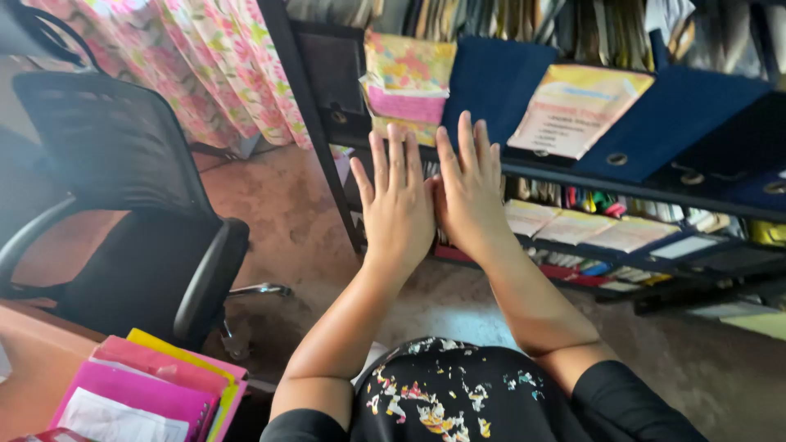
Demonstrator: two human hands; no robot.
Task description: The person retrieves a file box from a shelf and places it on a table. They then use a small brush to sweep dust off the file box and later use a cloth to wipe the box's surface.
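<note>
Both hands flat, fingers spread, empty: left hand (397,205) & right hand (471,192) side by side in front of shelf (524,168), nearest the floral folder (407,82) above. Best to reach w/ one hand, other steadying neighbouring blue binder (491,82).

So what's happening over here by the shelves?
A person is seen from above, both arms stretched out in front of a dark metal shelf unit packed with folders and papers. The left hand and right hand are held up side by side, flat, fingers spread, palms facing away; neither holds anything. Just beyond them sit a floral folder and dark blue binders. A black office chair stands to the left, and pink and yellow folders lie on a desk corner.
</note>
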